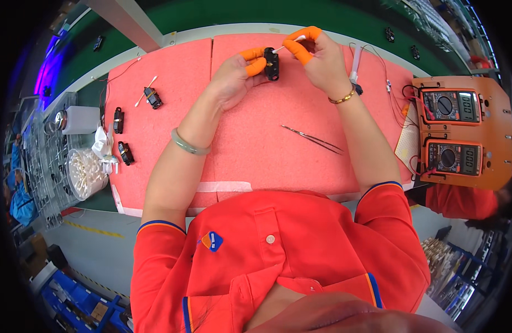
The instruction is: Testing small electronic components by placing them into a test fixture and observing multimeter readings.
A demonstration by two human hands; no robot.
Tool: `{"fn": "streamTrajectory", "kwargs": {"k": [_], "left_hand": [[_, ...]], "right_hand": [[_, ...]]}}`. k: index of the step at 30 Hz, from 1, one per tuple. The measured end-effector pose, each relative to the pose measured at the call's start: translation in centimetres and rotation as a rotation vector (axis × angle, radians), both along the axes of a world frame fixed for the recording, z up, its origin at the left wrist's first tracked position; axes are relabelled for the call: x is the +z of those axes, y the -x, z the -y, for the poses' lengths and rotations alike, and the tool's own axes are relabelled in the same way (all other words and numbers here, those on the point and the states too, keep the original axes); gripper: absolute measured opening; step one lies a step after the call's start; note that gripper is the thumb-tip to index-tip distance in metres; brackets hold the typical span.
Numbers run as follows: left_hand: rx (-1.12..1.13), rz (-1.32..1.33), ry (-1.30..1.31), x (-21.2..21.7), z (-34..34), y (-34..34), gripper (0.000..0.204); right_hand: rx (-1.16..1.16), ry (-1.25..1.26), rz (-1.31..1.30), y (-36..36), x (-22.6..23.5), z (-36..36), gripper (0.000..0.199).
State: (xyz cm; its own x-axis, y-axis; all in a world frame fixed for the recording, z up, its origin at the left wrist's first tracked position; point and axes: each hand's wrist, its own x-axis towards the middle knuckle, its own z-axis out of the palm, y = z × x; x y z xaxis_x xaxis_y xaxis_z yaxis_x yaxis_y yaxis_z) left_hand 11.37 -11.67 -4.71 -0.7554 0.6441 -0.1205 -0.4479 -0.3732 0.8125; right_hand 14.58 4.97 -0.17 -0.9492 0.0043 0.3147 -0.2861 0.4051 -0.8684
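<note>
Above the pink foam mat (300, 161) on your bench:
Left hand (234, 77): your grip clasps a small black part (272, 64).
Right hand (317, 58): you pinch a cotton swab (286, 45) (tip at the part).
Tweezers (312, 139): lying beside your right forearm.

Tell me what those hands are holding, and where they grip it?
The left hand pinches a small black part by its left side. The right hand holds a cotton swab by its far end, tip at the part.
</note>
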Motion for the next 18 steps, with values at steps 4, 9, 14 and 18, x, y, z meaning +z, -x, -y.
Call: {"fn": "streamTrajectory", "kwargs": {"k": [4, 9, 14, 18], "left_hand": [[0.112, 0.094, 0.039, 0.2, 0.5, -0.3, 0.032], [0.063, 0.026, 0.102, -0.5, 0.7, 0.1, 0.032], [-0.014, -0.051, 0.054, -0.6, 0.2, 0.3, 0.031], [0.019, -0.008, 0.038, 0.3, -0.1, -0.1, 0.03]], "right_hand": [[0.044, -0.002, -0.08, 0.7, -1.3, 0.4, 0.008], [0.071, 0.089, -0.041, 0.8, -0.7, 0.3, 0.009], [-0.02, -0.066, -0.239, 0.3, -1.0, 0.2, 0.011], [-0.022, -0.109, -0.296, -1.6, 0.1, -1.1, 0.008]]}}
